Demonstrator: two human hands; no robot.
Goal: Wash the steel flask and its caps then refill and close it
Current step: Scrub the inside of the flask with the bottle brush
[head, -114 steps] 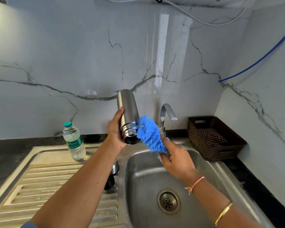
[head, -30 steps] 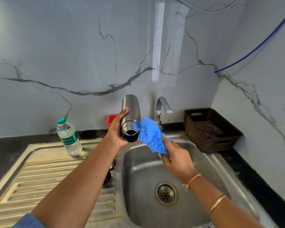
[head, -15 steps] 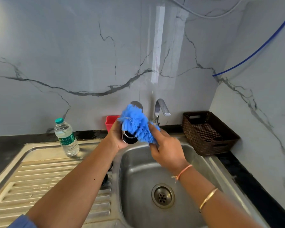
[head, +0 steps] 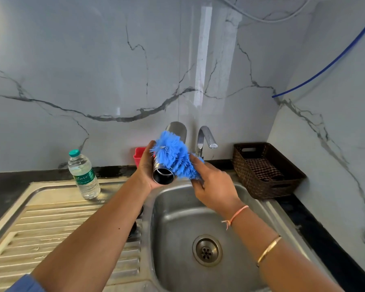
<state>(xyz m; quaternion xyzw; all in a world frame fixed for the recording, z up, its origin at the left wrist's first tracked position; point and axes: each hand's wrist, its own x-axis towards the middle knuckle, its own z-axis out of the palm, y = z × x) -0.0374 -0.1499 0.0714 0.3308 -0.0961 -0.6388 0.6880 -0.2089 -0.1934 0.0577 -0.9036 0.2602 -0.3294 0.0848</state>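
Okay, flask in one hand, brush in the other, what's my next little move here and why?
Probably draw the fluffy blue bottle brush back and aim its tip into the open mouth of the steel flask. The right hand holds the bristles across the flask's outside, the left hand tilts the mouth toward you over the steel sink, and nothing is inside the opening.

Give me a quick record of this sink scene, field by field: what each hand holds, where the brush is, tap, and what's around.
left hand: holds steel flask, open mouth toward camera
right hand: grips blue brush
brush position: bristles against the flask's outside, not inside the mouth
tap: no water visibly running
sink basin: holds no items, drain uncovered
water bottle: upright on drainboard, capped
brown basket: on counter right, checked cloth inside
red container: behind left hand
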